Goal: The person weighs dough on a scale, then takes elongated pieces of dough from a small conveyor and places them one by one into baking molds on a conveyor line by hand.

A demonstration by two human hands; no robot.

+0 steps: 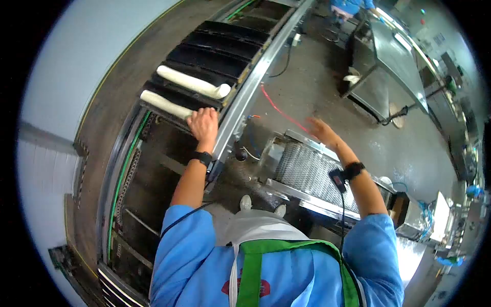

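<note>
Apron [266,225] nearest; beyond, at left, a near roll [163,104] and a far roll [186,82] lie on black slats [215,55]. Left grip [205,127] touches the near roll's right end; whether it grasps, I cannot tell. Right grip [323,132], released, hangs near the mesh belt [306,166].

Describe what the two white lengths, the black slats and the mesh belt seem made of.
White lengths: smooth, matte, perhaps dough, though plastic isn't ruled out. Black slats: dull and dark, possibly rubber or coated metal. Mesh belt: probably bare metal, from its silvery glints.
</note>
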